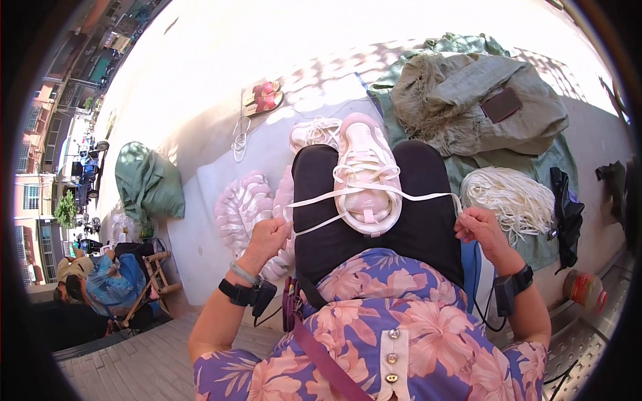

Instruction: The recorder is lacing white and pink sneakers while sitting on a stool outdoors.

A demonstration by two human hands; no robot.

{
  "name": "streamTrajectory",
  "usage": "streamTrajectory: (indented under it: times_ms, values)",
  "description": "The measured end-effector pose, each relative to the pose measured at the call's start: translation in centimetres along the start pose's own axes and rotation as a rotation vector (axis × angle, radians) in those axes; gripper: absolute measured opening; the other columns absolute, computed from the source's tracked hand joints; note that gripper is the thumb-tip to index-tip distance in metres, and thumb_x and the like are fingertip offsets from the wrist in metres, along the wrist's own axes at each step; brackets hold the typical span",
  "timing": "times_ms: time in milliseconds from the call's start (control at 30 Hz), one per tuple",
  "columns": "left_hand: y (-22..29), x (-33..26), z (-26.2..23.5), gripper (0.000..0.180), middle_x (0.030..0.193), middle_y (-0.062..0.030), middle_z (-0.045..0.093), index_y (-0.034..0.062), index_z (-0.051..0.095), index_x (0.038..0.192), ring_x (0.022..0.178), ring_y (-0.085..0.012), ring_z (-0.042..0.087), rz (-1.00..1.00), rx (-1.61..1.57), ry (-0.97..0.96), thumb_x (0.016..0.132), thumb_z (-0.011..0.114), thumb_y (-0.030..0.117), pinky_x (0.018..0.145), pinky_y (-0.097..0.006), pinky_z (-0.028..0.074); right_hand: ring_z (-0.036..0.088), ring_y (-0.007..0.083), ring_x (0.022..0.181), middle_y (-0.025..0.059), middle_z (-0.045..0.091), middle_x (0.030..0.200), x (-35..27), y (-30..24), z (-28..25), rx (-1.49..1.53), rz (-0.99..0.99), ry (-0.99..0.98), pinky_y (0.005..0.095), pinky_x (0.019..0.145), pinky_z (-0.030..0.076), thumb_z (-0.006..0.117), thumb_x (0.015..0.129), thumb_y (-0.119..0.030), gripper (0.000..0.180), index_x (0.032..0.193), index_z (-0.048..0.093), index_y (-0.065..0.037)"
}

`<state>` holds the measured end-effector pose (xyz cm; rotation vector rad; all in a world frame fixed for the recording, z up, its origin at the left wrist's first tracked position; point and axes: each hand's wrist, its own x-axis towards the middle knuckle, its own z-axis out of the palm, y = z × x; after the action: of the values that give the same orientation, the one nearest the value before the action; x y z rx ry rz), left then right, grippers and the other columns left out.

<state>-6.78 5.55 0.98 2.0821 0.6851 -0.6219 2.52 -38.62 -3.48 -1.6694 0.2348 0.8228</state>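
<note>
A pink and white sneaker [364,175] rests on my lap between my thighs, its toe pointing away from me and its heel opening near my belly. White shoelace [418,196] is threaded across its upper, and its loose lengths run out to both sides. My left hand [269,235], closed, pinches the lace drawn out to the left. On the other side, my right hand [483,227] has thumb and fingers pinched on the lace end. The lace stretches nearly straight to the left and sags slightly to the right.
More pink and white shoes [244,210] lie left of my legs, and another laced sneaker [314,134] sits beyond my knee. A heap of white laces [506,195] lies right, below a large beige sack [481,100]. A green bag [148,180] and a seated person [114,284] are far left.
</note>
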Motion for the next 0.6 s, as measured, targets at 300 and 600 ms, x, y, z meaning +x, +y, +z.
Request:
streamTrajectory:
  times_ms: [300,600]
  values:
    - [6.3,0.1,4.2,0.015,0.055,0.0000,0.053,0.0046,0.057,0.090,0.037,-0.0033,0.041,0.119,-0.362,-0.249,0.092,0.054,0.019,0.035,-0.016,0.033,0.051,0.0050,0.055,0.0002,0.057,0.071,1.9,-5.2,7.5,0.361,0.004,-0.404,0.0189,0.047,0.043,0.060,0.089,-0.018,0.015,0.086,0.062,-0.003]
    - [9.6,3.9,2.7,0.017,0.065,-0.0043,0.059,0.0029,0.057,0.096,0.041,-0.0058,0.048,0.304,-0.625,0.002,0.093,0.052,0.019,0.042,-0.019,0.044,0.061,0.0095,0.069,0.0030,0.063,0.080,5.7,-6.8,9.6,0.605,-0.248,-0.146,0.0231,0.063,0.051,0.060,0.088,-0.011,0.007,0.092,0.060,-0.005]
